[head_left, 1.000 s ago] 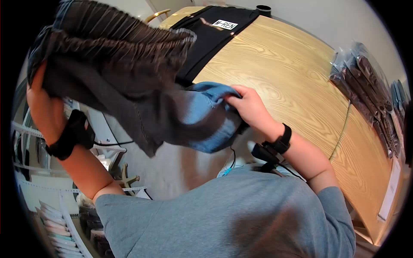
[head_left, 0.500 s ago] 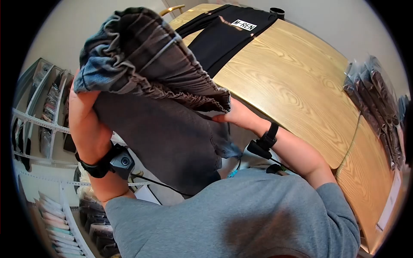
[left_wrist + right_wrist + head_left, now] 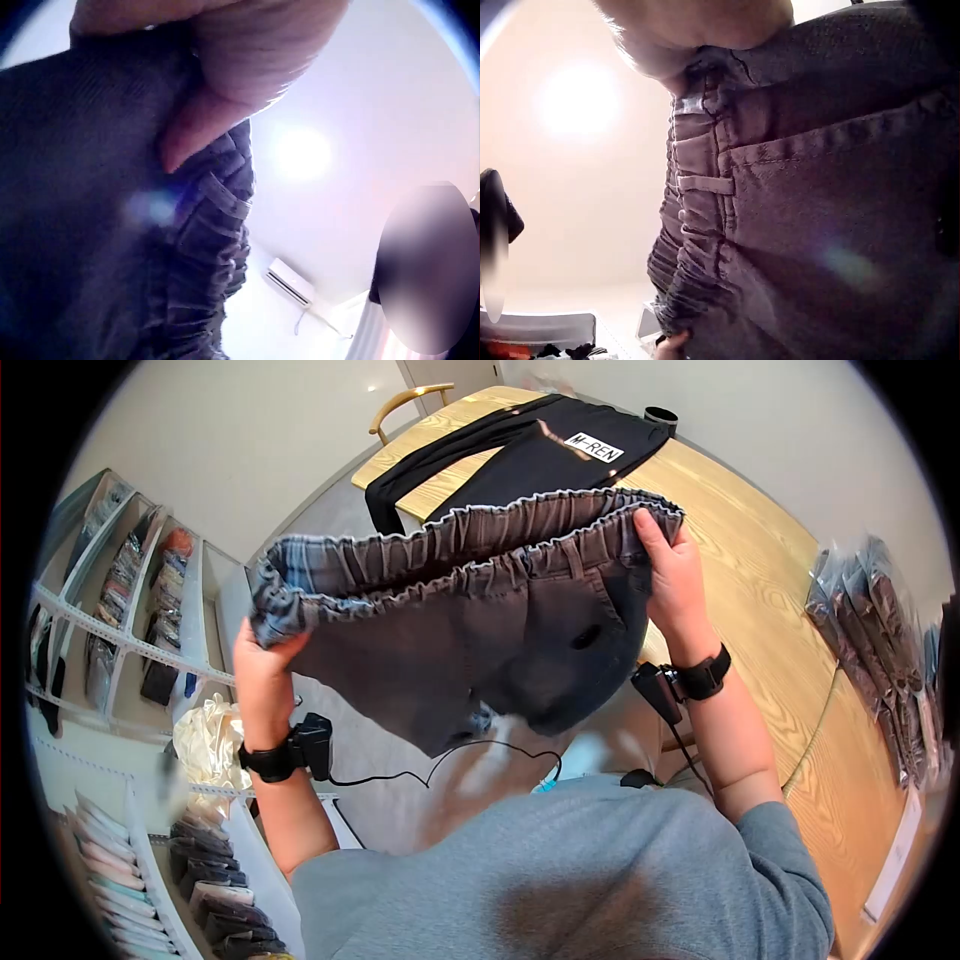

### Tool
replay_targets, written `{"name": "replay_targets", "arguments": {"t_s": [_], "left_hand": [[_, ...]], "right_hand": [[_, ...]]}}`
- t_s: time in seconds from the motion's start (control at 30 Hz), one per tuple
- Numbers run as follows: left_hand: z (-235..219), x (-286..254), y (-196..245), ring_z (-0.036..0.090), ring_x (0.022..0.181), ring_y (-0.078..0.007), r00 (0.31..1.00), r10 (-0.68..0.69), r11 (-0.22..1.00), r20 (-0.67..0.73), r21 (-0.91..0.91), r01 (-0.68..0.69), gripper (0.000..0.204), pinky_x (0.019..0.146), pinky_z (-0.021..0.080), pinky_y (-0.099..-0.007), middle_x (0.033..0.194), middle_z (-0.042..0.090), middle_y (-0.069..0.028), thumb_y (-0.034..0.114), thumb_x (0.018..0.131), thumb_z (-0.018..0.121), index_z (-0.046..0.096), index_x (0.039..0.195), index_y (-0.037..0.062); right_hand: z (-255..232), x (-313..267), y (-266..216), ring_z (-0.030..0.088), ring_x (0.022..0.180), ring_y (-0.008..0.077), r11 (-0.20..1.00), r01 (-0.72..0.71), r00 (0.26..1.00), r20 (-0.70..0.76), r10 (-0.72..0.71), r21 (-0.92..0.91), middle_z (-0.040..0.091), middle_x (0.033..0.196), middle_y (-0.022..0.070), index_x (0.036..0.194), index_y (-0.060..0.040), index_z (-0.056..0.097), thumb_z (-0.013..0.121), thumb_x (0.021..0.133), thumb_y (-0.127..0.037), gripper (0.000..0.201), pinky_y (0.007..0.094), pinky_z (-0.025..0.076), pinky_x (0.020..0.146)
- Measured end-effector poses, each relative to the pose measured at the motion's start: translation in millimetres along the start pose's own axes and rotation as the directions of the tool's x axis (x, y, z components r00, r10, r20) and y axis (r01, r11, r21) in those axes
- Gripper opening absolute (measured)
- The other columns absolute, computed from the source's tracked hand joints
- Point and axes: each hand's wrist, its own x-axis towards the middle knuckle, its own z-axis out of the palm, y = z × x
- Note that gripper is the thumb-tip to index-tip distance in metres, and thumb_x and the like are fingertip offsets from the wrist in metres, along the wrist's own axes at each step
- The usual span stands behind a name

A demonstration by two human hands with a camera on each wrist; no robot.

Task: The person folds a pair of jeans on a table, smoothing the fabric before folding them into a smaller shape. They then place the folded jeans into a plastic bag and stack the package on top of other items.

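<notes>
A pair of dark grey-brown denim shorts (image 3: pixel 400 650) with a gathered elastic waistband and blue patches hangs spread between both hands. My left hand (image 3: pixel 264 670) grips the waistband at its left end, thumb on the front. At the opposite end my right hand (image 3: pixel 674 575) pinches the waistband, thumb on top. The waist gapes, showing its inner back side. In the left wrist view, the left thumb (image 3: pixel 202 124) presses the cloth beside the gathered waistband (image 3: pixel 217 225). The right wrist view shows a belt loop (image 3: pixel 705 184) and a pocket seam below the right hand (image 3: pixel 705 26).
Black clothing (image 3: pixel 540 445) with a white "M-REN" label lies on the wooden table (image 3: pixel 760 590), near a black cup (image 3: pixel 660 420). Bagged garments (image 3: pixel 870 640) stand at the table's right. White shelves (image 3: pixel 130 640) with packed clothes line the left. A wooden chair (image 3: pixel 405 405) stands behind.
The shorts have swung from a bunched, raised position at the left to spread level in front. My left hand has come down; my right hand has moved from the lower part up to the waistband.
</notes>
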Motion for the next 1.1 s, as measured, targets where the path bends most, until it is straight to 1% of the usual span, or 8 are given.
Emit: {"name": "replay_targets", "arguments": {"t_s": [0.27,0.43,0.5,0.63,0.77,0.93,1.03,1.1], "left_hand": [[-14.4,-25.7,-34.8,0.056,0.091,-0.0108,0.930,-0.166,0.985,0.327,0.099,0.141,0.049,0.084,0.044,-0.0255,0.098,0.061,0.0018,0.014,0.067,0.082,0.059,0.108,0.0020],[-9.7,-26.0,-38.4,0.054,0.090,-0.0118,0.953,-0.002,0.993,0.302,0.110,-0.032,0.030,0.085,0.042,-0.0270,0.092,0.061,0.0028,0.016,0.073,0.076,0.064,0.095,0.0005],[-11.1,-26.1,-47.7,0.055,0.091,-0.0120,0.979,0.033,0.966,0.201,0.245,-0.083,0.033,0.085,0.042,-0.0257,0.094,0.061,0.0004,0.011,0.076,0.073,0.062,0.106,0.0010],[6.5,-35.8,-39.9,0.056,0.092,-0.0122,0.986,0.120,0.986,0.117,0.101,-0.133,0.045,0.084,0.043,-0.0242,0.102,0.063,-0.0026,0.002,0.080,0.068,0.053,0.122,0.0031],[-16.4,-38.0,-36.4,0.058,0.095,-0.0190,0.963,0.116,0.880,0.242,0.425,-0.213,0.030,0.085,0.044,-0.0288,0.105,0.064,-0.0086,0.008,0.085,0.063,0.058,0.113,-0.0011],[-49.0,-45.1,-27.3,0.057,0.095,-0.0177,0.967,0.156,0.922,0.204,0.321,-0.216,0.027,0.087,0.041,-0.0285,0.103,0.063,-0.0066,0.019,0.092,0.056,0.059,0.109,-0.0025],[-60.6,-55.1,-23.0,0.056,0.099,-0.0145,0.984,0.110,0.979,0.142,-0.184,-0.083,0.037,0.090,0.041,-0.0285,0.109,0.062,-0.0031,0.027,0.096,0.054,0.055,0.117,-0.0032],[-64.8,-46.9,-26.4,0.055,0.097,-0.0121,0.975,0.114,0.962,0.190,-0.266,-0.061,0.038,0.088,0.042,-0.0273,0.109,0.062,-0.0034,0.026,0.097,0.053,0.053,0.120,-0.0040]], "right_hand": [[4.2,4.6,-23.3,0.065,0.078,0.0123,1.000,-0.025,0.997,0.078,0.026,-0.013,0.068,0.093,0.0053,0.102,-0.0015,0.062,0.061,0.092,-0.017,0.018,0.0264,0.054,0.071],[4.4,3.7,-24.4,0.066,0.080,0.0132,0.995,-0.050,0.993,0.101,0.059,-0.088,0.068,0.094,0.0058,0.104,-0.0007,0.062,0.061,0.092,-0.017,0.020,0.0275,0.054,0.072],[2.4,6.5,-22.4,0.065,0.081,0.0130,0.992,-0.041,0.992,0.111,0.055,-0.121,0.068,0.094,0.0057,0.104,-0.0007,0.062,0.061,0.092,-0.017,0.020,0.0271,0.053,0.073],[3.9,7.8,-24.1,0.065,0.081,0.0126,0.985,-0.057,0.988,0.132,0.079,-0.162,0.068,0.094,0.0055,0.102,-0.0013,0.063,0.061,0.092,-0.018,0.020,0.0264,0.053,0.073],[-1.3,9.7,-31.8,0.064,0.079,0.0113,0.975,-0.105,0.974,0.176,0.140,-0.195,0.067,0.092,0.0037,0.101,-0.0020,0.063,0.061,0.092,-0.018,0.019,0.0261,0.052,0.073],[-10.3,10.6,-45.6,0.063,0.082,0.0107,0.965,-0.150,0.907,0.359,0.221,-0.216,0.066,0.095,0.0053,0.105,-0.0012,0.060,0.059,0.093,-0.020,0.022,0.0256,0.051,0.073],[-5.6,2.8,-53.4,0.063,0.083,0.0111,0.980,-0.186,0.842,0.504,0.193,-0.064,0.066,0.097,0.0062,0.108,-0.0005,0.058,0.057,0.094,-0.021,0.025,0.0264,0.051,0.073],[-5.9,16.3,-43.7,0.064,0.083,0.0119,0.985,-0.170,0.790,0.595,0.149,-0.020,0.066,0.098,0.0069,0.110,0.0002,0.057,0.056,0.094,-0.022,0.027,0.0275,0.052,0.074]]}}
